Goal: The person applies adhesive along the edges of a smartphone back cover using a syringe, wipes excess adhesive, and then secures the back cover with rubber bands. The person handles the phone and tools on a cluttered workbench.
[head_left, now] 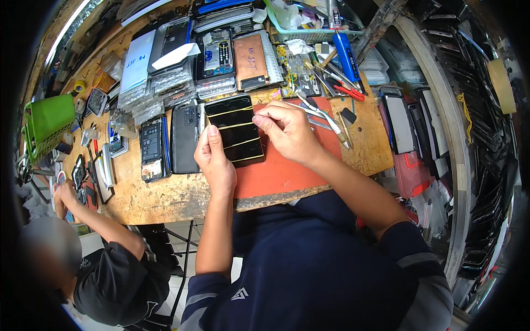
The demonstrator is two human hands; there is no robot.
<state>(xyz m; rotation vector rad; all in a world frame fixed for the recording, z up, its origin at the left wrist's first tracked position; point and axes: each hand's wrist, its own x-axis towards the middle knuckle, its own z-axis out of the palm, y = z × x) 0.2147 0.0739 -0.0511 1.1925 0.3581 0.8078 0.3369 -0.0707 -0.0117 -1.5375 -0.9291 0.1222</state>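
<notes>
Head view: a black phone (236, 129) wrapped in yellow rubber bands lies on the red mat (287, 171) at the middle of the wooden counter (165, 196), and the left hand (215, 160) curls against its left edge, thumb and fingers steadying it. The right hand (287, 132) is closed in a pinch at the phone's right edge, beside tweezers (320, 113). Opened phones (152, 148) lie just left; another person's hand (65, 193) works at the counter's far left.

Black phone (236, 129) with thin yellow bands (238, 142) across it, sitting on a red-orange mat (287, 171). The surface (160, 193) is worn tan wood. Bright green basket (49, 118) far left, blue-handled tool (346, 54) far right, red-handled pliers (349, 91) next to it.
</notes>
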